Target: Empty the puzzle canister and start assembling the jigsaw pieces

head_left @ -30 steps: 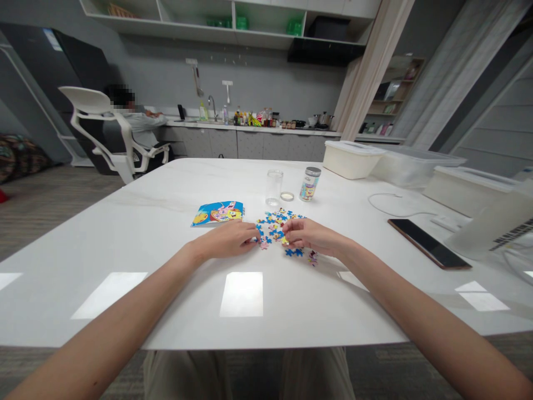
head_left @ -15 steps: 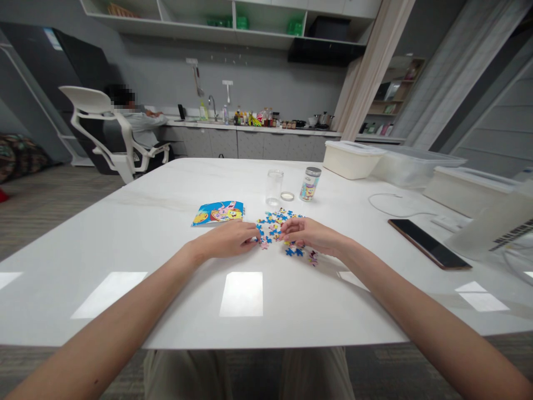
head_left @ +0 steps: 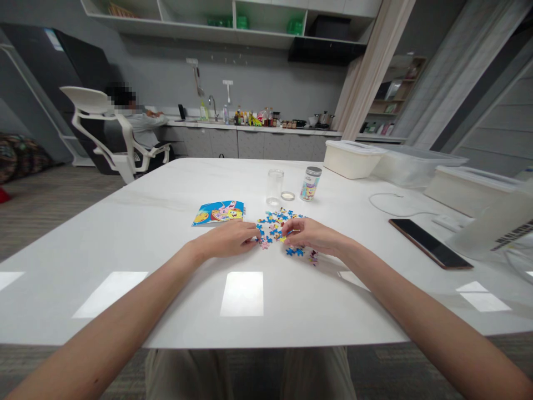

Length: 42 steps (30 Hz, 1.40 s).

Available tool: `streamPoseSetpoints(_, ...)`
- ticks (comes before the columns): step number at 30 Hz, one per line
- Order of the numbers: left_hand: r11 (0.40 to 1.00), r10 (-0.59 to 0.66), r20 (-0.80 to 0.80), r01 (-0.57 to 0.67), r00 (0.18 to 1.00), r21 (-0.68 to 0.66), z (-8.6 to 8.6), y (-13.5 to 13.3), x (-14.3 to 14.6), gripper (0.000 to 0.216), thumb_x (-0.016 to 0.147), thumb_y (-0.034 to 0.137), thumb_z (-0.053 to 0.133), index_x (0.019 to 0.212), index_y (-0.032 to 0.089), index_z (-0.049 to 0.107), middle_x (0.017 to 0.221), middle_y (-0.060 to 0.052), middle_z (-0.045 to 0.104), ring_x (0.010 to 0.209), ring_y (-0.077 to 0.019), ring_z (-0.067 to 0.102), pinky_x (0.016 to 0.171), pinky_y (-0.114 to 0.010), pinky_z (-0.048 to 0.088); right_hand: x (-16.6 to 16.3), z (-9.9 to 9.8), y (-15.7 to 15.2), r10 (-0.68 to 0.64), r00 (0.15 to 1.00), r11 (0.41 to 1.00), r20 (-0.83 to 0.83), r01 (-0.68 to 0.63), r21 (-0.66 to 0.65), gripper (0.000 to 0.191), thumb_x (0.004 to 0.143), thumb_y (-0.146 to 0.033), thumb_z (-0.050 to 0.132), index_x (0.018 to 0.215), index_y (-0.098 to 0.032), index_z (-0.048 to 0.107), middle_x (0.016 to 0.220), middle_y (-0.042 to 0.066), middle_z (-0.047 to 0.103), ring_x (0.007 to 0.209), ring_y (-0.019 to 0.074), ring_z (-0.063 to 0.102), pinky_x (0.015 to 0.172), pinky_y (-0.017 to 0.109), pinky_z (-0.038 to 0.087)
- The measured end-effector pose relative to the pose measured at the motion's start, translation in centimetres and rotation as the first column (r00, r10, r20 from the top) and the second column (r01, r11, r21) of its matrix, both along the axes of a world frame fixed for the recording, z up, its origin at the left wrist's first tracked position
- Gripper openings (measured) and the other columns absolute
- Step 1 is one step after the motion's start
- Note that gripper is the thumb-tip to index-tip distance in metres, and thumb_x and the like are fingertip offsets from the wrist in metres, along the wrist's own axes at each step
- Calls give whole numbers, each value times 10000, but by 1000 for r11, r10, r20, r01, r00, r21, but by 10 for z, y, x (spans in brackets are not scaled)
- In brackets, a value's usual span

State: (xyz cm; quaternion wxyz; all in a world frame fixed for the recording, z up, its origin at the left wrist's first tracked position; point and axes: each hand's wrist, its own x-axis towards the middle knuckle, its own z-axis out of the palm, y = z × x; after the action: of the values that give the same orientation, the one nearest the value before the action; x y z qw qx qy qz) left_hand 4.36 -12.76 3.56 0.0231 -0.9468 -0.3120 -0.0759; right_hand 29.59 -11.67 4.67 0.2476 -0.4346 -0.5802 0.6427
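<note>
A loose heap of small blue, yellow and pink puzzle pieces (head_left: 278,223) lies on the white table (head_left: 166,250) in front of me. My left hand (head_left: 228,238) rests at the heap's left edge, fingertips curled and touching the pieces. My right hand (head_left: 313,235) sits on the heap's right side, thumb and fingers pinched on a small yellow piece (head_left: 283,239). A colourful picture card (head_left: 218,213) lies flat just behind my left hand.
Behind the heap stand a clear open jar (head_left: 274,187), its lid (head_left: 287,195) and a labelled jar (head_left: 310,183). A dark phone (head_left: 430,244), a white cable and plastic bins (head_left: 353,158) are to the right. A person sits at the far counter in a white chair (head_left: 104,130).
My right hand's fingers have shifted slightly among the pieces and pinched together again. My left hand has stayed where it was.
</note>
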Motion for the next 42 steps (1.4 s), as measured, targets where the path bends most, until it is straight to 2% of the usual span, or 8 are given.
streamPoseSetpoints(15, 1000, -3, 24, 2, 1000, 24, -2, 2, -2, 211, 899, 168, 428, 933, 205, 632, 822, -29, 620, 718, -152, 551, 680, -273, 383, 0, -1, 0, 17, 999, 1000, -34, -17, -3, 299, 594, -140, 821, 847, -165, 664, 801, -21, 601, 633, 63, 549, 623, 206, 479)
streamPoseSetpoints(20, 996, 81, 0, -80, 997, 46, 0, 2, -3, 237, 852, 128, 427, 945, 200, 633, 877, -41, 645, 783, -173, 584, 716, -290, 402, -1, -1, 0, 23, 999, 1000, -23, -22, 12, 310, 597, -169, 830, 859, -160, 665, 760, -21, 612, 624, 70, 550, 600, 208, 471)
streamPoseSetpoints(24, 986, 163, -45, -161, 986, 43, 9, -1, -4, 193, 796, 144, 476, 912, 185, 625, 887, -52, 646, 805, -196, 597, 733, -312, 412, -1, 2, -3, 27, 999, 1000, -31, -27, 7, 294, 608, -214, 843, 830, -153, 661, 739, -21, 604, 622, 70, 546, 599, 206, 471)
streamPoseSetpoints(30, 985, 168, -67, -170, 983, -15, 16, -6, -6, 119, 784, 203, 499, 849, 182, 596, 864, -55, 630, 816, -201, 596, 731, -306, 409, -2, 2, -4, 23, 999, 1000, -24, -23, -17, 296, 600, -169, 833, 834, -158, 651, 777, -23, 608, 684, 77, 586, 688, 217, 498)
streamPoseSetpoints(34, 985, 156, -20, -157, 988, -71, 12, -4, -7, 107, 775, 174, 485, 843, 186, 567, 867, -41, 633, 784, -174, 582, 723, -292, 406, -3, 1, -4, 30, 999, 1000, 14, -30, 4, 283, 614, -149, 806, 845, -168, 644, 695, -64, 533, 607, 54, 533, 620, 196, 472)
streamPoseSetpoints(38, 985, 127, -5, -127, 992, -116, 11, -4, -6, 61, 770, 163, 486, 801, 189, 532, 844, -32, 624, 779, -169, 568, 711, -288, 402, -3, 1, -3, 33, 999, 999, 17, -33, 24, 288, 585, -98, 771, 829, -174, 637, 681, -66, 525, 586, 54, 521, 548, 180, 428)
streamPoseSetpoints(42, 989, 108, -4, -108, 994, -106, 11, -4, -4, 63, 809, 177, 466, 801, 192, 528, 838, -32, 609, 753, -162, 552, 681, -283, 389, -3, 1, -2, 77, 997, 996, -2, -77, 37, 278, 567, -81, 740, 805, -178, 632, 641, -65, 539, 536, 56, 494, 467, 185, 349)
